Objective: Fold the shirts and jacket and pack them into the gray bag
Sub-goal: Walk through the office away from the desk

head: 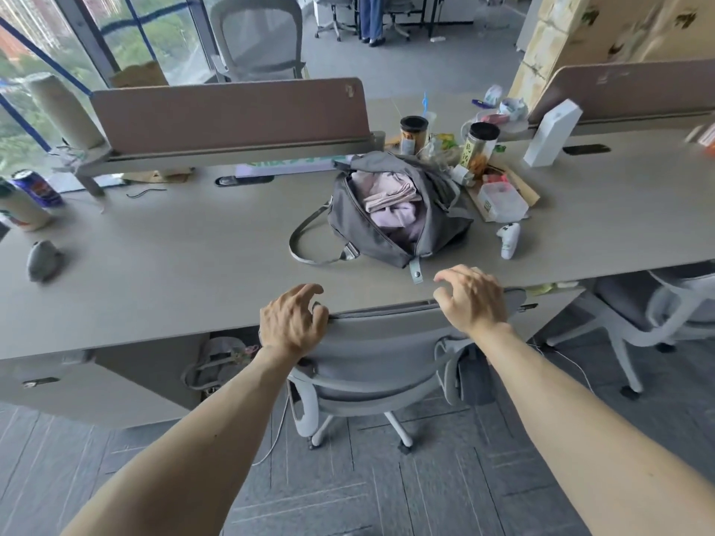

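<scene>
Curling loosely, the fingers (pixel 309 292) of the left hand (pixel 292 323) rest on the top edge of a gray mesh office chair (pixel 371 353), pinching nothing. Right hand (pixel 474 299) hovers just above the same chair back at the desk (pixel 174 265) edge, fingers bent and apart, empty. Beyond them on the gray desk sits the gray fabric bag (pixel 390 210), unzipped, with folded pale pink and lilac clothes (pixel 390 203) inside. A white controller (pixel 510 239) lies just right of the bag; snack jars (pixel 479 148) stand behind.
</scene>
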Tool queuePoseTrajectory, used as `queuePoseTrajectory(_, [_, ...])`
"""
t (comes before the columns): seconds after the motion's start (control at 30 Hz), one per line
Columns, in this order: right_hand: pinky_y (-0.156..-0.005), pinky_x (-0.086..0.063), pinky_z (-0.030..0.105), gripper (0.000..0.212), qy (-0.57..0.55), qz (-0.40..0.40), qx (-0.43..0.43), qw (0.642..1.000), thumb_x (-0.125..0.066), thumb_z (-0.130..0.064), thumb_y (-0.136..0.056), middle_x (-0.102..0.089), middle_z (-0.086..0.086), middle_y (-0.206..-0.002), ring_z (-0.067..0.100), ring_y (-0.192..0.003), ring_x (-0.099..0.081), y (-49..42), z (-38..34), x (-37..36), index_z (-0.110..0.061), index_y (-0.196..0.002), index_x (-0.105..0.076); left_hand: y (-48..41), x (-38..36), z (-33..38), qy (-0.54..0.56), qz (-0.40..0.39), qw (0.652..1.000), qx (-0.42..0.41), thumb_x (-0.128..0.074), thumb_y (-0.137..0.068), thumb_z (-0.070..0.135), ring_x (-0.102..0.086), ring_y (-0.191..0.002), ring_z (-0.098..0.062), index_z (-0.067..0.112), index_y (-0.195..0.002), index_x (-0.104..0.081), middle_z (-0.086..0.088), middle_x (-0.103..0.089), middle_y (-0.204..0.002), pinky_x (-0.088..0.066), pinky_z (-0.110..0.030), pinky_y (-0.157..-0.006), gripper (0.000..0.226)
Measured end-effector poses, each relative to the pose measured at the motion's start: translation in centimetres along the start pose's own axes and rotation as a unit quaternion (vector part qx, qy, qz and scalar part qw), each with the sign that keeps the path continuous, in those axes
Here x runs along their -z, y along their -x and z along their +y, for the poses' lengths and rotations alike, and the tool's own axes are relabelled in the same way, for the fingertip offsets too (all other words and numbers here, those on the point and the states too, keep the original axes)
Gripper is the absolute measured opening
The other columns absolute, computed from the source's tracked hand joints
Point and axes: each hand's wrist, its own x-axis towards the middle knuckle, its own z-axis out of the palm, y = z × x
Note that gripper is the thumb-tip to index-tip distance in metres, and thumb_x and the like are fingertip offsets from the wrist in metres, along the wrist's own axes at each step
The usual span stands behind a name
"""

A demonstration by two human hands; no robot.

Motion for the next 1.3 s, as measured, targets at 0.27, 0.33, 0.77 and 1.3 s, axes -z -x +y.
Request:
queuePoseTrajectory(0.27, [-0.081, -0.043, 0.036, 0.049, 0.016, -0.06, 0.005, 0.998, -0.032, -0.037, -0.077, -0.071, 0.004, -0.109, 0.027, -0.096, -0.061, 3.0, 0.6, 1.1, -0.023, -0.102, -0.071, 3.2, 0.7, 0.9, -0.017, -0.036, 0.999, -0.008, -0.022, -0.074, 0.047, -0.068, -0.091, -0.035, 0.026, -0.113, -0.069, -0.001, -0.072, -0.11, -0.049, -0.037, -0.072, 0.064])
queuePoseTrajectory(0.33, [-0.084, -0.043, 0.037, 0.051, 0.013, -0.08, 0.004, 0.997, -0.03, -0.038, -0.079, -0.069, 0.005, -0.114, 0.028, -0.1, -0.06, 3.5, -0.1, 1.7, -0.022, -0.107, -0.07, 3.6, 1.2, 1.1, -0.017, -0.067, 0.998, -0.009, -0.02, -0.074, 0.05, -0.066, -0.098, -0.033, 0.026, -0.119, -0.064, -0.001, -0.07, -0.116, -0.049, -0.038, -0.076, 0.067])
queuePoseTrajectory(0.77, [-0.087, -0.049, 0.037, 0.031, -0.002, -0.075, 0.122, 0.99, -0.048, -0.031, -0.092, -0.065, 0.008, -0.118, 0.032, -0.109, -0.061, 3.1, -23.1, 3.4, -0.021, -0.115, -0.066, 4.5, 17.9, -12.2, -0.138, -0.047, 0.989, -0.024, -0.043, -0.097, 0.051, -0.057, -0.114, -0.028, 0.021, -0.137, -0.05, -0.007, -0.061, -0.131, -0.049, -0.04, -0.086, 0.051])
queuePoseTrajectory(1.3, [-0.094, -0.044, 0.036, 0.041, -0.101, -0.075, 0.405, 0.906, -0.044, -0.034, -0.093, -0.058, 0.007, -0.134, 0.029, -0.119, -0.055, 11.7, -75.6, 4.0, -0.021, -0.129, -0.06, 21.5, 52.2, -46.0, -0.288, 0.033, 0.941, 0.174, -0.045, -0.095, 0.054, -0.053, -0.123, -0.028, 0.022, -0.14, -0.047, -0.008, -0.058, -0.134, -0.047, -0.043, -0.098, 0.055])
